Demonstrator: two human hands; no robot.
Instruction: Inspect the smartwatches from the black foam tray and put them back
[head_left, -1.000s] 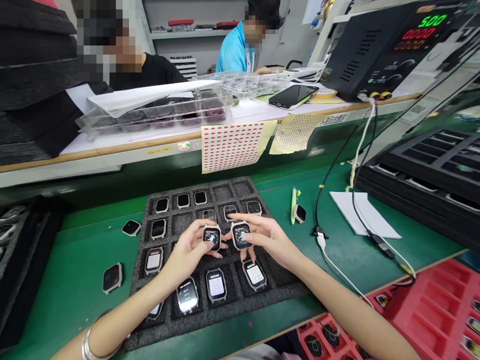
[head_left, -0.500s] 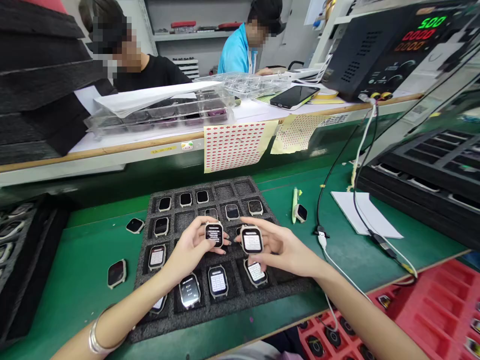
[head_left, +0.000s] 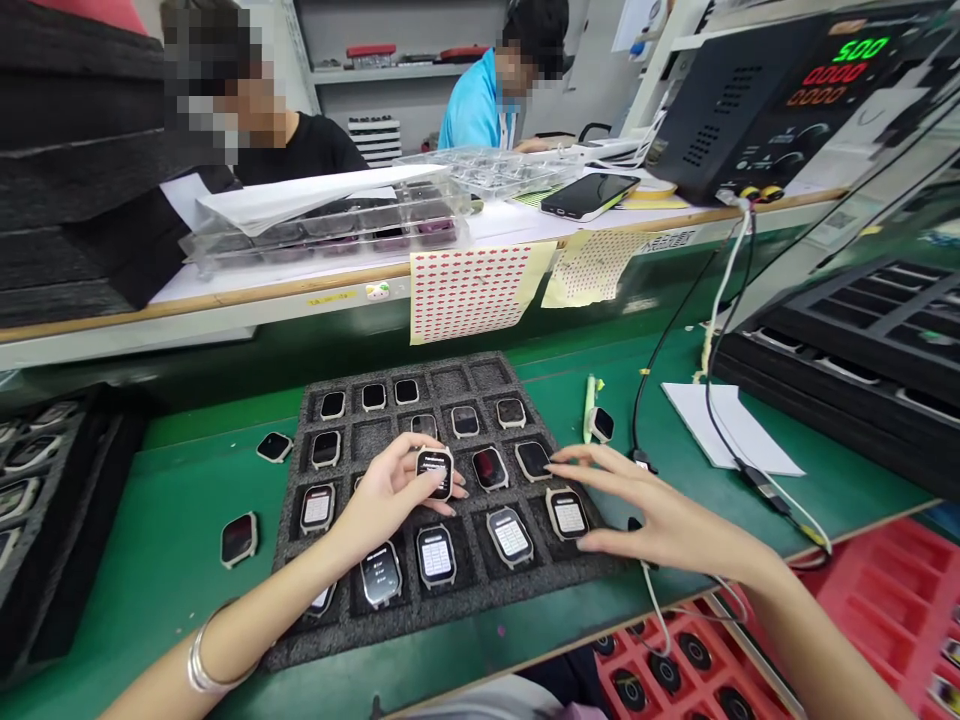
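Observation:
A black foam tray [head_left: 442, 620] with square pockets lies on the green bench and holds several smartwatch bodies. My left hand [head_left: 390, 495] is closed on one lit smartwatch body [head_left: 435, 471], held just above the tray's middle. My right hand [head_left: 645, 510] hovers open over the tray's right edge, fingers spread. Beneath its fingers a watch with a lit screen [head_left: 568, 513] lies in a pocket of the tray. The fingertips reach toward a dark watch [head_left: 534, 458] in the pocket behind it.
Loose watches [head_left: 239, 538] lie left of the tray; a pen [head_left: 589, 408] and another watch [head_left: 600, 424] lie right. Black and white cables [head_left: 720, 440] cross the bench beside white paper [head_left: 720, 425]. A red tray [head_left: 862, 610] sits front right. Two people sit behind a raised shelf [head_left: 315, 295].
My right hand has set its watch down in a pocket at the tray's right and opened, moving right. My left hand still holds its watch in nearly the same place.

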